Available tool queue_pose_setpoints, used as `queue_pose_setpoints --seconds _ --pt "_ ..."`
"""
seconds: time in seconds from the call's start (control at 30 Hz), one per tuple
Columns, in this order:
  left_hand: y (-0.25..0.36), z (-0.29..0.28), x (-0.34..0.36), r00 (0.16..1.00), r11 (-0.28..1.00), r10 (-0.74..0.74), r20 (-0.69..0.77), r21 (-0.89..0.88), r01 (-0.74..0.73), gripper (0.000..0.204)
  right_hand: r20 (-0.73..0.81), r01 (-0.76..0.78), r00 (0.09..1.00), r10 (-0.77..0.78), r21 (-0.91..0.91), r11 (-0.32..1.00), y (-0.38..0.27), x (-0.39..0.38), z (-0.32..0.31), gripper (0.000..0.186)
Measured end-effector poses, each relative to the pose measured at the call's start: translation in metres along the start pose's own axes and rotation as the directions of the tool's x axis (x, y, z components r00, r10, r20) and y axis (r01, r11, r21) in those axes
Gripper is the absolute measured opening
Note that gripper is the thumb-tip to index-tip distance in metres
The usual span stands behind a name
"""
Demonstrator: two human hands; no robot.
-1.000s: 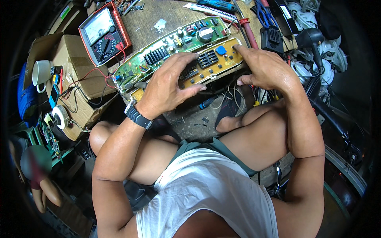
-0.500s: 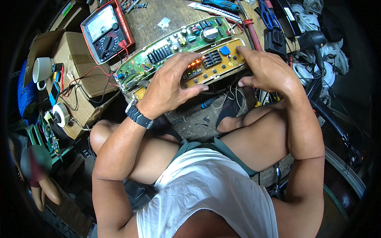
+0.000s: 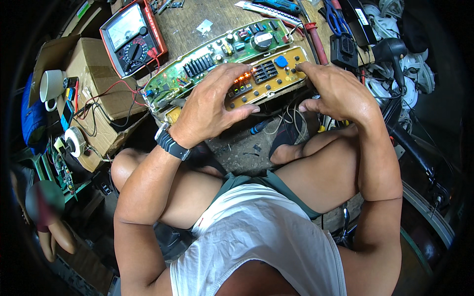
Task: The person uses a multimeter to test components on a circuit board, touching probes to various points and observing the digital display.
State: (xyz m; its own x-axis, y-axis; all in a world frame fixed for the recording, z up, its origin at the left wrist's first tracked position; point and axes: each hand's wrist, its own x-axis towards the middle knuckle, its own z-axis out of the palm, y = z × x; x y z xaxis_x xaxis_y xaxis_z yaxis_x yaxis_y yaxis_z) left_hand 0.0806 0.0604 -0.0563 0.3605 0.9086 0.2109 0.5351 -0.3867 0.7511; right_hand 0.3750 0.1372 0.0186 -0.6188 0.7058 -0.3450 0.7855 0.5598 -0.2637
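Observation:
A long yellow-brown control circuit board (image 3: 273,81) with small push buttons, a blue round part and glowing orange-red lights lies at the near edge of the bench. My left hand (image 3: 210,101) is wrapped across its left part, fingers over the far side and thumb along the near edge. At the board's right end is my right hand (image 3: 333,89), index fingertip at the corner beside a button, thumb held apart below. Just behind lies a green circuit board (image 3: 217,61) in a pale tray, with capacitors, a row of dark parts and wires on its left end.
An analog multimeter (image 3: 132,39) with red and black leads stands at the far left, beside a cardboard box (image 3: 106,74) and white mug (image 3: 52,85). To the right are a soldering iron (image 3: 316,42), a black adapter (image 3: 342,49) and tangled cables. Another person (image 3: 47,207) is at the left edge.
My right hand has shifted slightly nearer and to the right, its index finger moving a little along the board's end. My left hand stays nearly still; the lights remain lit.

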Motion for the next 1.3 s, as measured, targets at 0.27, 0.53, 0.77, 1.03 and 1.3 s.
queue_pose_setpoints --seconds 0.27,0.53,0.77,1.03,1.3 --pt "0.000 0.001 0.000 1.000 1.000 0.006 0.001 0.008 -0.006 0.080 0.209 0.009 0.978 -0.027 0.086 0.996 -0.017 0.001 -0.009 0.091" --pt "0.000 0.001 0.000 1.000 1.000 0.014 0.005 -0.008 -0.014 0.081 0.110 0.155 0.982 -0.154 -0.002 0.988 -0.031 -0.012 0.004 0.075" --pt "-0.001 0.001 0.000 1.000 1.000 0.011 0.010 -0.003 -0.011 0.080 0.163 0.127 0.978 -0.130 0.033 0.991 -0.030 -0.013 0.006 0.086" --pt "0.000 0.001 0.000 1.000 1.000 0.006 0.015 -0.012 -0.006 0.077 0.241 0.065 0.969 -0.062 -0.004 0.998 -0.036 -0.012 0.000 0.099" --pt "0.000 0.001 0.000 1.000 1.000 -0.003 0.018 -0.001 0.003 0.081 0.220 0.064 0.974 -0.058 -0.017 0.998 -0.032 -0.012 0.005 0.099"
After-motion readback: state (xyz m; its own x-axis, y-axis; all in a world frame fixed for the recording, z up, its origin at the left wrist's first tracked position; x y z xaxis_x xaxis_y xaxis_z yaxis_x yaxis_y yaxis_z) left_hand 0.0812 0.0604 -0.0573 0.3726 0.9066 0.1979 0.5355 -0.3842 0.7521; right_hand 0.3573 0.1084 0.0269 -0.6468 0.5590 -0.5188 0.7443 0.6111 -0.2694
